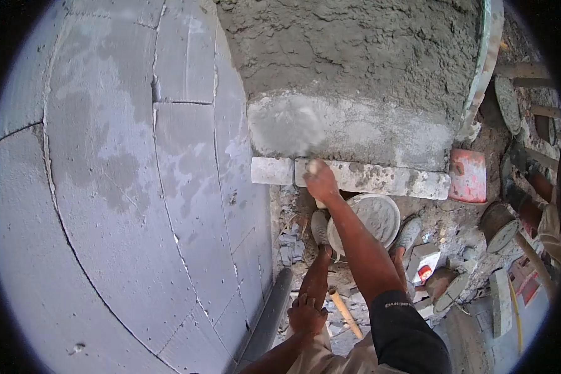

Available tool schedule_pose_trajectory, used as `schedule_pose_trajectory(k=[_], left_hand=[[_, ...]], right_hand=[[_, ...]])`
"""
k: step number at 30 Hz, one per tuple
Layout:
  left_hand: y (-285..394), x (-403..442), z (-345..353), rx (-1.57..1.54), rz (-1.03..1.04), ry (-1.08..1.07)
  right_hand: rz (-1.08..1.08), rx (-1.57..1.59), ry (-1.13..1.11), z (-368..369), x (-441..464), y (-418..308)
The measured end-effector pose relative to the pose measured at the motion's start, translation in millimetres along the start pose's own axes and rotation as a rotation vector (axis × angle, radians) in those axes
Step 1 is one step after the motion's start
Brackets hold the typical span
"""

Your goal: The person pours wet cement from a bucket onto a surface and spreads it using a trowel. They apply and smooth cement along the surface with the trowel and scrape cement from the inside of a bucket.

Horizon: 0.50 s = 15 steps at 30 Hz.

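My right hand [322,181] is closed round the pale handle of what looks like a trowel [287,129], whose grey blade is smeared by motion. The blade is over the paler, smoother strip of mortar [386,131], just beyond a row of light blocks [374,179]. Rougher wet mortar [355,47] covers the surface farther away. Below my right forearm stands a round bucket [394,232] of grey mortar, between my feet. My left hand [306,316] lies on my left leg, fingers apart, holding nothing.
A grey block wall [124,156] rises along the left. A board [485,68] edges the mortar on the right, near a red-and-white piece [468,176]. Rubble, a small bucket [500,227], a dark pipe [271,311] and a wooden pole [345,313] lie about my feet.
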<state>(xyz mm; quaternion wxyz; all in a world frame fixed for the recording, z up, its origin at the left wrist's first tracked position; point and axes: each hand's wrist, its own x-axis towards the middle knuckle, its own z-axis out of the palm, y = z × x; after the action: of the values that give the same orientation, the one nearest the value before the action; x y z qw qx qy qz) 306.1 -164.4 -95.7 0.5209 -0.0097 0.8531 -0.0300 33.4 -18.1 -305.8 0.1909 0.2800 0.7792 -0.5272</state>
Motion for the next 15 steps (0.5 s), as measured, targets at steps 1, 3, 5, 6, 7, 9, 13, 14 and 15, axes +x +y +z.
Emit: schedule_pose_trajectory(k=[1,3,5,6,7,9,13,14,15], left_hand=[[-1.4,3.5,-2.6,-0.010,0.013,0.001],[-8.5,0.3,-6.1,-0.021,0.035,0.004],[-10.7,6.9,-9.3,-0.041,0.040,0.018],[-14.9,2.5,-9.7,-0.047,0.024,0.027],[-17.7,3.6,-8.5,-0.048,0.042,0.014],[-21.6,8.8,-8.0,-0.099,0.023,-0.030],[-25.6,10.8,-7.3,-0.039,0.063,0.020],[-27.0,9.1,-6.7,-0.027,0.066,0.011],[-25.8,8.7,-6.7,-0.051,0.076,0.040]], right_hand=[[0.042,0.036,-0.019,-11.7,-4.8,10.8],[0.052,-0.045,0.061,-36.9,-21.0,47.8],[0.026,0.023,0.252,-77.4,-41.0,57.6],[0.009,-0.118,0.353,-94.2,-51.0,78.8],[0.022,-0.132,0.364,-112.5,-57.8,79.5],[0.138,0.036,0.395,-144.0,-64.3,76.9],[0.231,0.173,0.404,-158.5,-46.9,98.1],[0.191,0.122,0.458,-158.9,-42.7,94.7],[0.150,0.067,0.507,-161.4,-39.7,84.7]])
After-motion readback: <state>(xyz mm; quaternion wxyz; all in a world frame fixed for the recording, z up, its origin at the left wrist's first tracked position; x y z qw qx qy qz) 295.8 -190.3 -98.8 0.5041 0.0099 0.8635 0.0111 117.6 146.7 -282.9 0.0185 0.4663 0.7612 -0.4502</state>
